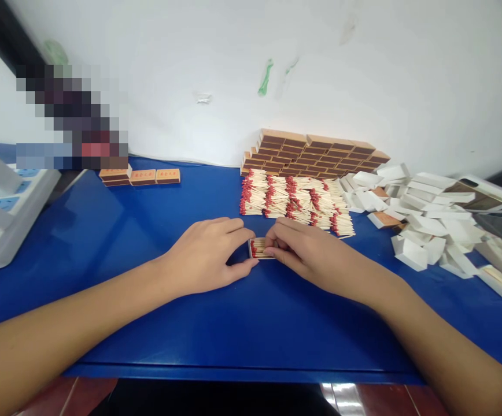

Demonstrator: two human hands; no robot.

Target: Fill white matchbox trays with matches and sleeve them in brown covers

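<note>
My bare forearms [116, 299] angle inward; my left hand [205, 254] curves thumb and forefinger apart, just beside my right hand [307, 248], its fingers bent toward its thumb.

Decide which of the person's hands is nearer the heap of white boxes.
Right. The right hand is left of the heap of white boxes; the left hand is farther left.
</note>
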